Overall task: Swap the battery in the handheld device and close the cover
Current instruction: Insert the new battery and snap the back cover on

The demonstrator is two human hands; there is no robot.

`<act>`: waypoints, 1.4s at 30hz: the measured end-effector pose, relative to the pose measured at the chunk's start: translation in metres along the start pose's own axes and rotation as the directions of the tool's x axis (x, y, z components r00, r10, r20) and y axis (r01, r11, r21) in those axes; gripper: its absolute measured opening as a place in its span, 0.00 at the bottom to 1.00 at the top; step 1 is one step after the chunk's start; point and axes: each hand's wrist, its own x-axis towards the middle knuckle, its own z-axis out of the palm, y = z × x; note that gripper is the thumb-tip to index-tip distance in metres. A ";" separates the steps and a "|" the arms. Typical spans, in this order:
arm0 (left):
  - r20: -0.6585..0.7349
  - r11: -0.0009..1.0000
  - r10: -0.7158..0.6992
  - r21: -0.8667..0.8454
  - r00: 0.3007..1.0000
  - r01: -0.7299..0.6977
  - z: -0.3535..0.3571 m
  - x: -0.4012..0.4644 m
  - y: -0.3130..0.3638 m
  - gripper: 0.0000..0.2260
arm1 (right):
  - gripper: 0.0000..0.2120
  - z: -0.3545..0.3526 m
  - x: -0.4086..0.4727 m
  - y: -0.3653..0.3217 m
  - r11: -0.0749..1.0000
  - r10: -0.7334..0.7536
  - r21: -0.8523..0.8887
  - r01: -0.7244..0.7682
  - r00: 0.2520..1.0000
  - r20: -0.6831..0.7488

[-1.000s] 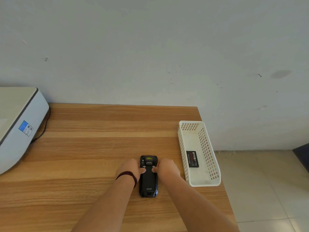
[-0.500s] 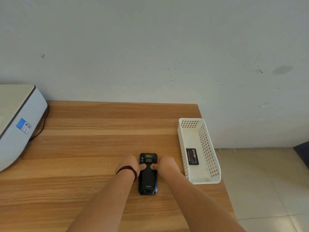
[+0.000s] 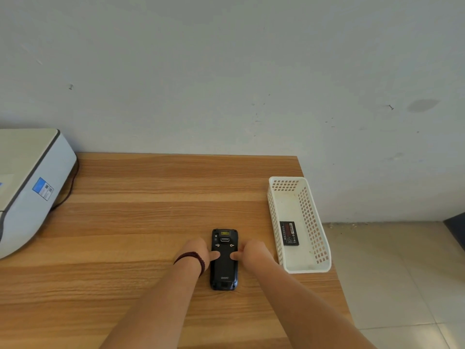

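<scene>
Both thumbs pressing flat on black handheld device [image 3: 224,263], lower centre, long axis pointing away; left hand [image 3: 195,253] and right hand [image 3: 254,253] flanking, neither grip closed round anything.

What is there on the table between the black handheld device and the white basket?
Only the right hand, its thumb on the handheld device; beyond it, bare table up to the basket, in the head view.

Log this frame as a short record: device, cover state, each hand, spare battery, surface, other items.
device: black handheld device, lying back-up on the wooden table
cover: on the device's back
left hand: thumb pressing the cover
right hand: thumb pressing the cover
battery: lying in the white basket
other: white printer at the table's left
</scene>
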 end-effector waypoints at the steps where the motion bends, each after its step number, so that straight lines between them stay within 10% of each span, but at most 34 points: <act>1: -0.004 1.000 0.002 0.003 1.000 -0.002 0.001 0.001 0.000 0.19 | 0.20 0.001 0.001 0.000 1.000 0.000 -0.017 0.000 1.000 -0.009; 42: 0.137 0.992 0.095 0.072 0.986 -0.105 0.008 -0.011 -0.012 0.18 | 0.23 0.016 -0.015 0.011 0.971 -0.103 -0.215 0.102 0.995 0.009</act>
